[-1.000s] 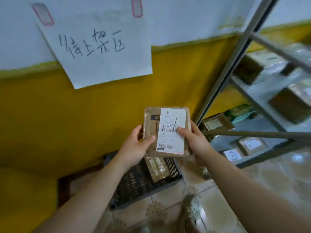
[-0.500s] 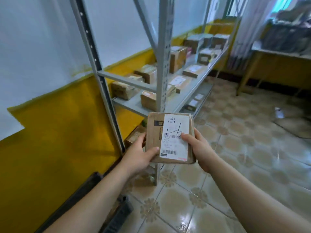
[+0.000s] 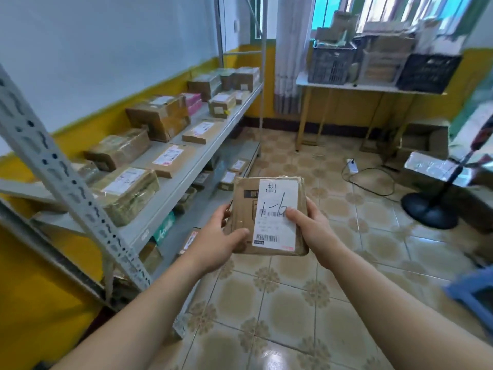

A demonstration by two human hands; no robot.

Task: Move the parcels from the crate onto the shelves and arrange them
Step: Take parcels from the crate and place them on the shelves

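shelves [image 3: 170, 190] on the left, part filled, gaps between boxes | slanted brace [image 3: 69, 180] near the left arm, may snag | far table [image 3: 346, 86] well apart | parcel [image 3: 245, 204] "1-6" over the floor beside the shelves | left hand [image 3: 213, 241], right hand [image 3: 317, 231]: fingers curled round its edges, thumbs on top | step, as judged: carrying; next: choose a gap, set it down label up

Both hands [image 3: 213, 243] grip one parcel [image 3: 246, 209] — beside shelves [image 3: 186, 180].
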